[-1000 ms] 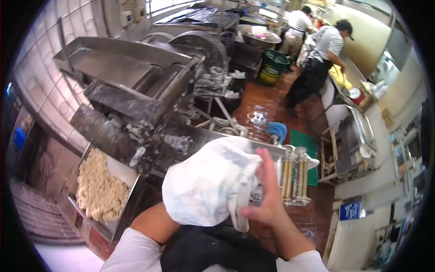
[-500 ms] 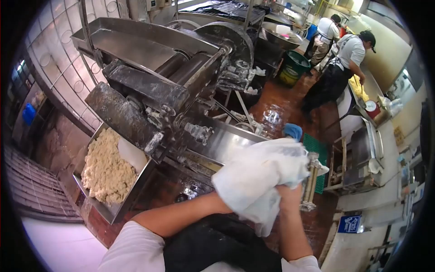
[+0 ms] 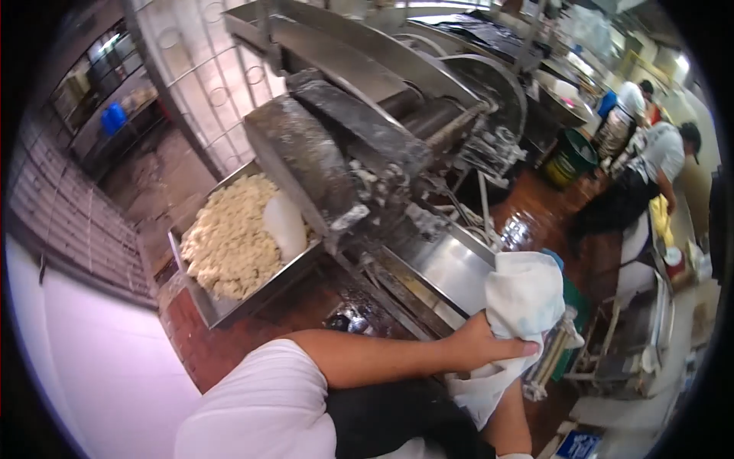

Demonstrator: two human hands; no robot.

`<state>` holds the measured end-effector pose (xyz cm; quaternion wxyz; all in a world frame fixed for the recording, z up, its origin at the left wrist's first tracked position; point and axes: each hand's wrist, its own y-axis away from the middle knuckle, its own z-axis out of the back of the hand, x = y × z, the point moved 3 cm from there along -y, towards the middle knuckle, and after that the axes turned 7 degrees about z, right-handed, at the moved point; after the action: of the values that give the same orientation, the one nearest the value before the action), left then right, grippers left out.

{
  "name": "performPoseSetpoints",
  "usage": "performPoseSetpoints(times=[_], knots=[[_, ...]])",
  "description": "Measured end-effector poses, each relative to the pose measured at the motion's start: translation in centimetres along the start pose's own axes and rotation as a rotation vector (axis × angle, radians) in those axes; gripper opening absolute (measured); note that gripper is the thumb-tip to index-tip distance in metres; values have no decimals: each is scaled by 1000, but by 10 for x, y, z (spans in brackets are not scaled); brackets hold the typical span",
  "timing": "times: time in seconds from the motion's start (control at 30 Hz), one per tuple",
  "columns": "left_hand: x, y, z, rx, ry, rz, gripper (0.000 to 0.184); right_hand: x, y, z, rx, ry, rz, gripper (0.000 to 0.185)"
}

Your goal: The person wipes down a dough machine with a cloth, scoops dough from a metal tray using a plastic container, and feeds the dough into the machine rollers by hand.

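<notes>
A bunched white cloth [image 3: 524,294] is held out in front of my body, its lower part hanging loose. My left hand [image 3: 489,348] is closed around it, with the thumb lying across the front. My right forearm [image 3: 511,421] comes up from below to the cloth, which covers the right hand, so those fingers are hidden. Just beyond the cloth is the flat metal bed [image 3: 451,268] of a flour-dusted roller machine [image 3: 405,145]. Left of the machine, a metal tray [image 3: 218,312] holds crumbly pale dough [image 3: 233,237] with a white scraper-like piece [image 3: 284,226] on it.
Two people in white shirts work at the far right, the nearer person [image 3: 661,157] bent over a counter. A dark green bin [image 3: 569,158] stands on the wet red floor [image 3: 520,222]. A metal roller end [image 3: 547,356] sits right of the cloth. Barred gates [image 3: 84,206] are at left.
My view has swung left, so the machine and tray appear farther right. The cloth is more tightly bunched. My left hand now shows on it, while my right hand has gone behind it.
</notes>
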<state>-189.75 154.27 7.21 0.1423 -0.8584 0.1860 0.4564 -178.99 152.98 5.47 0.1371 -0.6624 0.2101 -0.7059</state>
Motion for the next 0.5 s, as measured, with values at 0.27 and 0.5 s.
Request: performPoseSetpoints(times=[0.27,0.5], knots=[[-72,35,54,-330,-251,-216,41,18,-23,-44,249,207,397,94],[-254,208,231,-1214,-444,-734,41,-38,-51,7,8,146,54,67]])
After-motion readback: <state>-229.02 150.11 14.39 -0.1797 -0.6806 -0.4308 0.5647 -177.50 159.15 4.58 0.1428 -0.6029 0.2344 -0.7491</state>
